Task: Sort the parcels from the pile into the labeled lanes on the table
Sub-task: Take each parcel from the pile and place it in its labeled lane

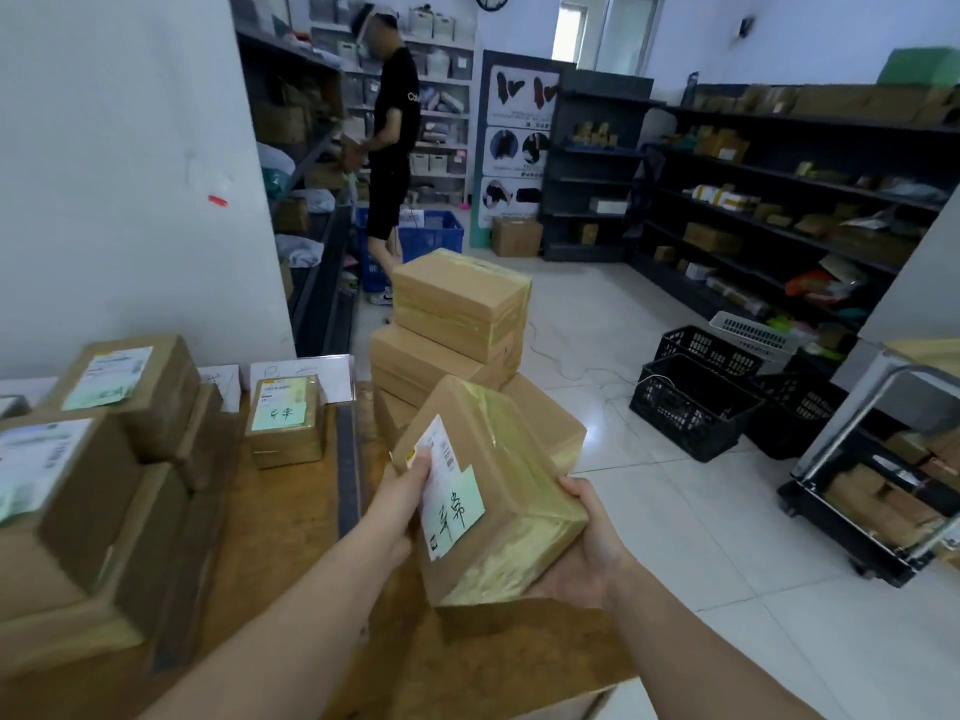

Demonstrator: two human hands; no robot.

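You hold the parcel (511, 491) clear of the desk (291, 517) with both hands. Your left grip (408, 493) clasps its left side, thumb lying on the white label (447, 485), and your right grip (589, 545) cups the lower right corner from beneath. The parcel hangs tilted, just in front of the pile (457, 314) at the desk's far corner. The lane signs (306, 374) at the back are blurred, so I cannot tell which lane matches the handwriting on the label. The main risk is a misread: set it beside the small parcel (284, 420) only if the marks agree. The glossy tape may slide on your right palm if the left lets go early, and a low swing leftward could clip the sorted boxes (104, 439)
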